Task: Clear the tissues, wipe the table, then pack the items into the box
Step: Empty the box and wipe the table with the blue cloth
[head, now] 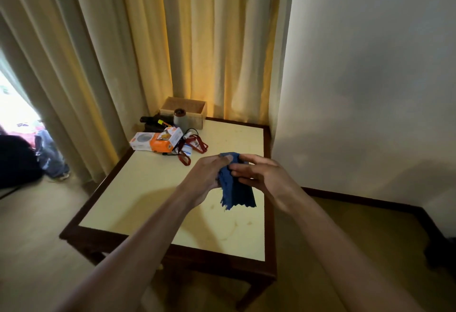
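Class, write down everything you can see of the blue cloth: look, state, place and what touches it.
The cloth is dark blue, soft and towel-like, with a frayed lower edge. Bunched at the top, it hangs loosely in the air above the table. The left hand grips its upper part and the right hand pinches it from the other side; nothing else seems to touch it.

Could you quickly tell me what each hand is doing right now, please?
Left hand: grips the blue cloth above the table.
Right hand: holds the same cloth, fingers curled on its upper part.
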The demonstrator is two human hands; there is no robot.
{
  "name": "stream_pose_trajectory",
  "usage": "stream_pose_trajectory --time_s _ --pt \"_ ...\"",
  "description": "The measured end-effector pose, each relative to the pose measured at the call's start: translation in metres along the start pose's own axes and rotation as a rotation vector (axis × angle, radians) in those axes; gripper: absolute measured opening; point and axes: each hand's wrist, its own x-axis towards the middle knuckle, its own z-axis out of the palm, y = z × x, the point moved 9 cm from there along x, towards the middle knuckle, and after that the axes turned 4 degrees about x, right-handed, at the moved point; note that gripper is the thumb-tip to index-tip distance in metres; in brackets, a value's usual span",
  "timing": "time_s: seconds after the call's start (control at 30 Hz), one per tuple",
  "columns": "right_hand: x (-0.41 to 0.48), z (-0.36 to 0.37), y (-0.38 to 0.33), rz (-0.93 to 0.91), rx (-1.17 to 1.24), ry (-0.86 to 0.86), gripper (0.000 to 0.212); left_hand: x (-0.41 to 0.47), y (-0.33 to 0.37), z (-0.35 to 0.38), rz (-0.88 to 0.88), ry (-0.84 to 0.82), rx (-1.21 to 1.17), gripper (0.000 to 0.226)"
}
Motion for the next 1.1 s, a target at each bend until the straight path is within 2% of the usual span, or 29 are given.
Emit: stream_pose_trajectory --time_s 0.07,0.17,0.2,0.27,0.3,0.33,0.4,0.5,0.6,0.67,0.77,0.87,0.93,1.0,1.03,1.07,1.1 --pt "0.002 -0.005 0.009 0.002 -0.066 0.047 0.031 -0.003 -0.014 -0.015 -0.038 0.051 -0.019 0.029" --pt "0.007 -0.030 0.028 -0.029 -0.271 0.280 0.028 -0.013 -0.032 -0.032 -0.105 0.079 -0.098 0.031" --pt "0.010 -0.030 0.043 0.016 -0.280 0.277 0.038 -0.017 -0.040 -0.039 -0.120 0.076 -0.156 0.030" --pt "0.015 -0.014 0.083 0.138 -0.166 0.127 0.062 -0.026 -0.055 -0.047 -0.141 0.041 -0.259 0.029" --pt "0.016 -0.002 0.103 0.190 -0.097 0.043 0.063 -0.029 -0.063 -0.051 -0.150 0.013 -0.275 0.030" --pt "0.018 0.012 0.121 0.224 -0.044 -0.026 0.057 -0.029 -0.076 -0.060 -0.164 0.003 -0.260 0.031" --pt "0.022 0.033 0.146 0.265 0.059 -0.053 0.046 -0.029 -0.102 -0.084 -0.197 0.047 -0.171 0.029" --pt "0.043 0.048 0.186 0.329 0.122 0.043 0.040 -0.029 -0.152 -0.137 -0.301 0.164 -0.048 0.025" --pt "0.076 0.063 0.224 0.448 0.059 0.116 0.024 -0.038 -0.196 -0.200 -0.404 0.247 0.027 0.024" --pt "0.104 0.068 0.233 0.447 -0.149 0.152 0.028 -0.047 -0.213 -0.241 -0.431 0.325 0.105 0.024" --pt "0.158 0.085 0.213 0.249 -0.654 0.203 0.044 -0.053 -0.219 -0.299 -0.429 0.430 0.328 0.023" --pt "0.207 0.135 0.229 0.065 -0.878 0.083 0.066 -0.046 -0.215 -0.352 -0.371 0.497 0.562 0.022" --pt "0.218 0.166 0.283 0.094 -1.171 -0.119 0.069 -0.037 -0.216 -0.373 -0.308 0.515 0.715 0.027" --pt "0.213 0.183 0.340 0.250 -1.403 -0.266 0.093 -0.023 -0.227 -0.395 -0.266 0.498 0.873 0.035" --pt "0.209 0.184 0.347 0.262 -1.431 -0.259 0.104 -0.019 -0.229 -0.401 -0.234 0.482 0.954 0.040" --pt "0.213 0.186 0.345 0.248 -1.402 -0.190 0.106 -0.009 -0.234 -0.410 -0.200 0.452 1.036 0.044" --pt "0.218 0.185 0.336 0.217 -1.363 -0.096 0.098 0.000 -0.238 -0.416 -0.172 0.421 1.113 0.049"
